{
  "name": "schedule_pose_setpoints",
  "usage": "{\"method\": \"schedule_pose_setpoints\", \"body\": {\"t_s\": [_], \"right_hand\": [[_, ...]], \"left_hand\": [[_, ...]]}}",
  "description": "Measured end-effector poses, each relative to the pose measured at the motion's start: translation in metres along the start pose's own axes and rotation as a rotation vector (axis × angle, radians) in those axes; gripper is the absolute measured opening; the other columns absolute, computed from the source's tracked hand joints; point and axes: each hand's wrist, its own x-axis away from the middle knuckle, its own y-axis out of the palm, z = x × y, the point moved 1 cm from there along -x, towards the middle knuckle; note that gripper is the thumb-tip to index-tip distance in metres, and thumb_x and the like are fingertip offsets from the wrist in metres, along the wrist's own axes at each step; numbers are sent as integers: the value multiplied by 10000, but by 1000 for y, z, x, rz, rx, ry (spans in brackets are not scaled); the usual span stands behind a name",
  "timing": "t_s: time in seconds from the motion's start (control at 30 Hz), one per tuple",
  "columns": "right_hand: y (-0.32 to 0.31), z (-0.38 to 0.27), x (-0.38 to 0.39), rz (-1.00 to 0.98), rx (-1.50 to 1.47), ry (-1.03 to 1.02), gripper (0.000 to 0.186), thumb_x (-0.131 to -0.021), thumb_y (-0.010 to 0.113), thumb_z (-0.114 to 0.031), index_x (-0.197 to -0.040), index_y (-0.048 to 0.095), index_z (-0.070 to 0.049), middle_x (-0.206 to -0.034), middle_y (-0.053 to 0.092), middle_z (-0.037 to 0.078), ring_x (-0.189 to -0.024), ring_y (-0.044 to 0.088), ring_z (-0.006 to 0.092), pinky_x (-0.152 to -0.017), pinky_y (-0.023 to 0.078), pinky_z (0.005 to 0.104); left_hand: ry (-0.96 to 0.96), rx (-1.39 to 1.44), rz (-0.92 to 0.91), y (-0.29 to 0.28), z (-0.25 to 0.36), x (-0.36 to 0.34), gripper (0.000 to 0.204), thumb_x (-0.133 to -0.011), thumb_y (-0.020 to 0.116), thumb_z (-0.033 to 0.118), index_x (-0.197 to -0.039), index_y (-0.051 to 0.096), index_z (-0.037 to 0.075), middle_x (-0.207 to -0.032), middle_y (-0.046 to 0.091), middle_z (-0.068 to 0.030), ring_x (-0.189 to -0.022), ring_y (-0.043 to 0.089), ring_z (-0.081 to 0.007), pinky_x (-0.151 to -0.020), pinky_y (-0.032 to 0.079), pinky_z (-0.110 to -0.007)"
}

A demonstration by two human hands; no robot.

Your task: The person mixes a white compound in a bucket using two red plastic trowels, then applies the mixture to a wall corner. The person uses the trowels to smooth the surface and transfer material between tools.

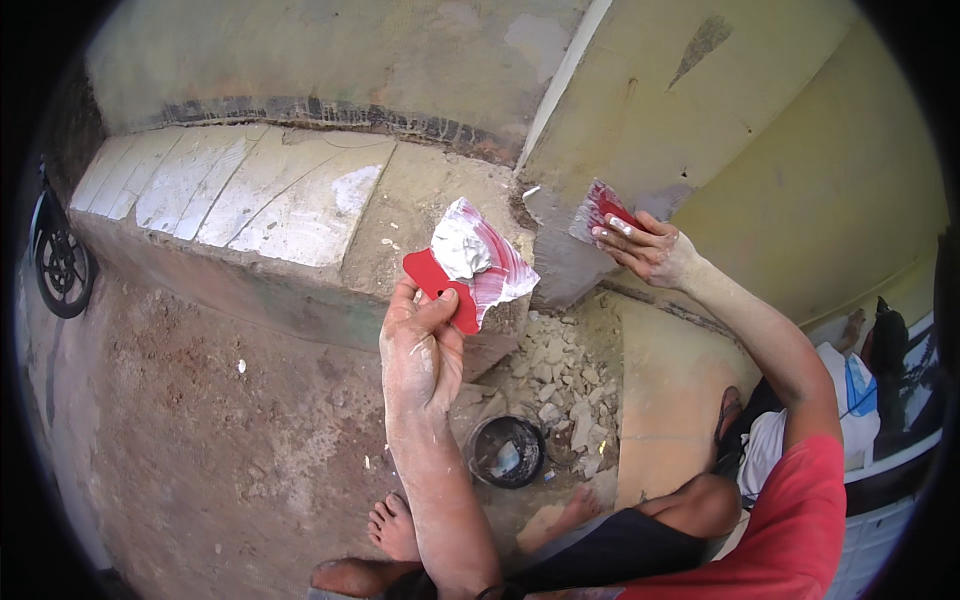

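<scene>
My left hand (425, 340) grips a wide putty scraper (428, 274) by its red handle, thumb on top. A thick lump of white putty (460, 250) lies on the blade, and thinner streaks cover the rest of it. Farther right, my right hand (650, 252) is closed on a second red putty scraper (612, 207), its fingers spotted with white. That putty-smeared blade is against or very near the lower part of the yellowish wall (640, 140), beside its corner; exact contact is hard to tell. Dust and putty coat both my hands and forearms.
A tiled ledge (290, 195) with a broken end runs left from the corner. Below lie rubble pieces (560, 385) and a black bucket (480, 445) near my bare feet. At right are a tiled floor (665, 400) and another person's sandaled foot (729, 410). A motorcycle wheel (62, 265) stands far left.
</scene>
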Motion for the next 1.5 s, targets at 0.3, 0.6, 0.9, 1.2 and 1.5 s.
{"method": "schedule_pose_setpoints", "body": {"t_s": [0.3, 0.6, 0.9, 1.2, 1.5], "right_hand": [[-23, 5, -98, 59, 45, 11, 393, -958, 667, -182, -1350, 681, -157, -1473, 608, -18, -1376, 526, 124, -1106, 460, 359], [13, 11, -2, -15, 210, -130, 498, -931, 682, -145, -1425, 639, -181, -1636, 439, -19, -1485, 381, 147, -1119, 430, 328], [-125, 4, -4, 212, -525, 641, 512, -765, 662, 96, -1224, 750, -111, -1289, 733, 26, -1192, 651, 258, -1003, 506, 409], [-160, -8, -19, 198, -1027, 400, 522, -706, 664, 85, -1187, 754, -97, -1232, 757, 49, -1169, 661, 304, -989, 499, 438], [-150, -23, -47, -17, -926, 387, 424, -724, 748, -6, -1118, 749, -160, -1137, 748, -16, -1060, 675, 228, -911, 515, 399]], "left_hand": [[14, 6, 4, 4, 5, -1, 461, -999, 476, -96, -1450, 379, -97, -1336, 600, -238, -1205, 656, -264, -1075, 556, -417], [13, 28, -4, 6, 9, 4, 478, -984, 467, -116, -1452, 371, -99, -1348, 586, -248, -1223, 644, -285, -1096, 542, -440], [-52, -70, 12, -14, -18, -11, 402, -996, 444, -86, -1396, 452, -121, -1306, 618, -238, -1180, 664, -269, -1057, 560, -405], [-232, -290, -102, 10, -39, 0, 343, -1001, 470, -55, -1327, 541, -133, -1205, 689, -197, -1064, 708, -216, -988, 583, -343], [-192, -268, -113, 14, -60, 4, 341, -993, 504, -68, -1327, 556, -113, -1148, 715, -183, -968, 735, -195, -887, 615, -314]]}}
